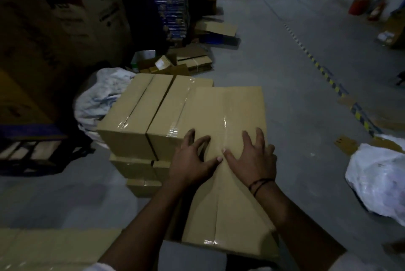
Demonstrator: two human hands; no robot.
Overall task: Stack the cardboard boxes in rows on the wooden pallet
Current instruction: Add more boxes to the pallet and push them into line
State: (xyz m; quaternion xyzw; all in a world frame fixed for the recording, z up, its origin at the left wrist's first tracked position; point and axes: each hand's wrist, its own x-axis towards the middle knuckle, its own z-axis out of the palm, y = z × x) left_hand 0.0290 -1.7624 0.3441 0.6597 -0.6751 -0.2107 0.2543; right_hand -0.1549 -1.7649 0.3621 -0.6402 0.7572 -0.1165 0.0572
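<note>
A long taped cardboard box (pixel 228 113) lies in front of me, its near end close to my body. My left hand (pixel 192 161) and my right hand (pixel 252 157) rest flat on its top, fingers spread, thumbs almost touching over the tape seam. To its left stands a stack of taped cardboard boxes (pixel 140 115), two side by side on top of lower layers (pixel 135 169). The box under my hands sits against the right side of that stack, about level with its top. No wooden pallet shows under the stack.
A white cloth bundle (pixel 98 97) lies behind the stack. Tall cartons (pixel 54 19) and dark shelving fill the left. Flattened cardboard (pixel 192 60) litters the floor beyond. A white plastic bag (pixel 379 178) lies at right, near a yellow-black floor stripe (pixel 328 82). Another carton top (pixel 50 246) is at bottom left.
</note>
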